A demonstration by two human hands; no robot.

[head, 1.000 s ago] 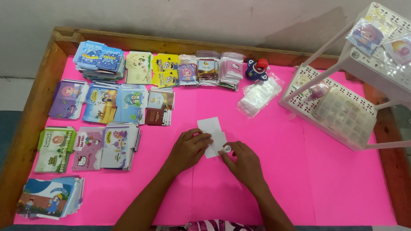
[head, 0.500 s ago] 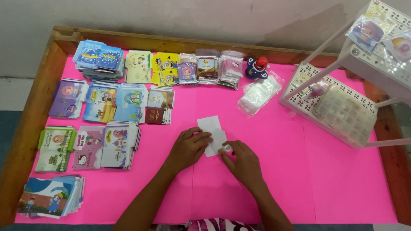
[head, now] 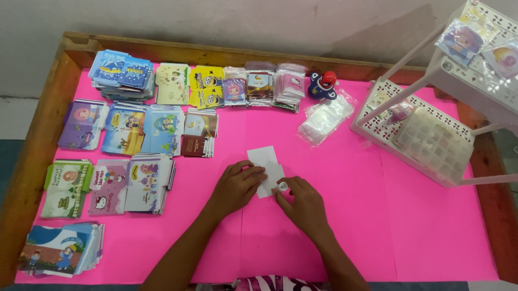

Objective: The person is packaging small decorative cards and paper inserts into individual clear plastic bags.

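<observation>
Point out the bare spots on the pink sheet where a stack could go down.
Free: the stretch right of the right hand, below the white rack; also the strip between the left hand and card stacks. Crowded: the left side and top row.

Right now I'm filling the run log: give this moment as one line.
left hand: pressing white paper | right hand: pinching small white piece at paper's edge | surface: pink table

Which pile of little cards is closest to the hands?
The dark red and tan pile, at the right end of the middle row. It lies just up-left of the left hand; every other pile sits farther away.
</observation>
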